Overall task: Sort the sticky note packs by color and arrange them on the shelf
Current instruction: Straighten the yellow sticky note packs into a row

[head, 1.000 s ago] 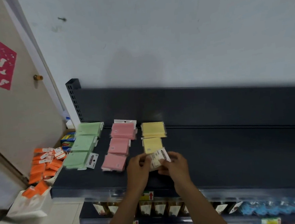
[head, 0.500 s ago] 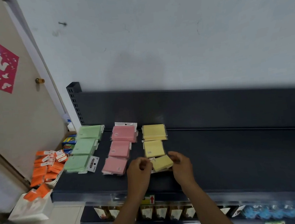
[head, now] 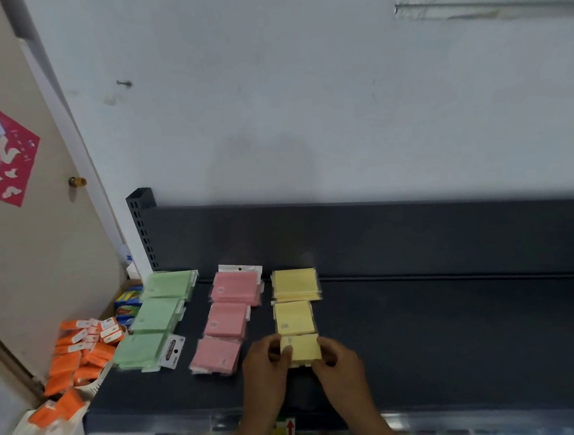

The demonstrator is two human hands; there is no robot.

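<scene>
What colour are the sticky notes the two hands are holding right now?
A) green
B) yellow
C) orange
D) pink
B: the left hand and right hand grip the two sides of a flat yellow sticky note pack at the front of the yellow column on the dark grey metal shelf, while the green sticky note packs and pink sticky note packs lie untouched to the left.

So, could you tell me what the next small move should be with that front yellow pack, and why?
Probably let go and reach for an orange pack. The front yellow pack, held between the left hand and right hand, already lies on the shelf, lined up with its column, while orange packs lie unsorted left of the shelf.
</scene>
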